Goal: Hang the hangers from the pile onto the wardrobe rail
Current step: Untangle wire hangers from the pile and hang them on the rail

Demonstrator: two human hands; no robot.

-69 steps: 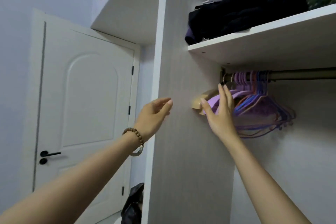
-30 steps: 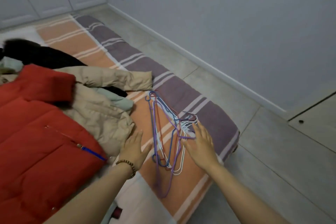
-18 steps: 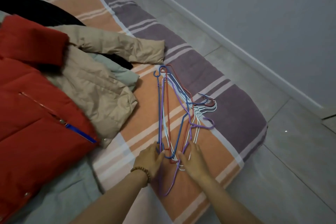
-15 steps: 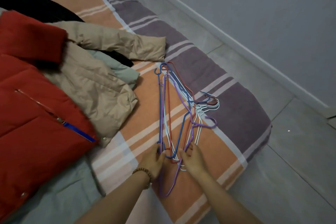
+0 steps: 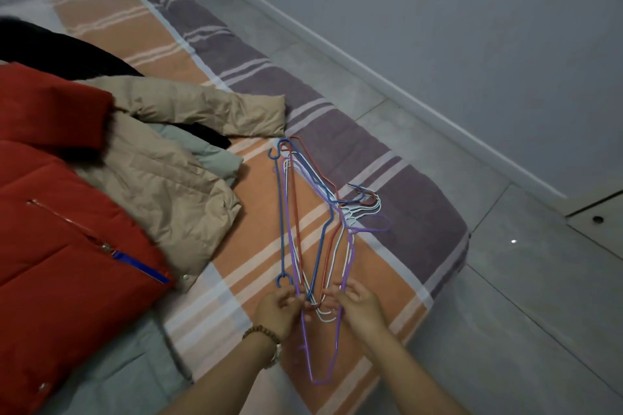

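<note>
The hangers (image 5: 317, 232) are seen in a flat, tangled pile on the bed (image 5: 236, 280), near its foot corner, w/ the hooks bunched over a mauve band. They are made of thin bent wire w/ a smooth coloured coat (blue, red, white & purple) in long triangle shapes w/ small curled ends. One purple hanger is laid lower than the rest, btw the two forearms.

The pile's near corner is held by both hands. L hand (image 5: 276, 312): fingers curled, grip narrow, wires pinched at the fingertips. R hand (image 5: 360, 308): fingers curled likewise, grip closed on wires just beside the L one. Exactly which colours are held can't be told. A bracelet (image 5: 259, 333) of round brown beads is worn on the L wrist.

The bed is covered by a sheet in broad orange & mauve bands w/ thin white stripes. Beside the pile, not touching it, puffy quilted jackets are heaped: a red jacket (image 5: 50, 246) w/ metal zip & blue tab, and a crinkled beige jacket (image 5: 161, 185). The floor (image 5: 505, 330) is laid in large glossy grey tiles.
</note>
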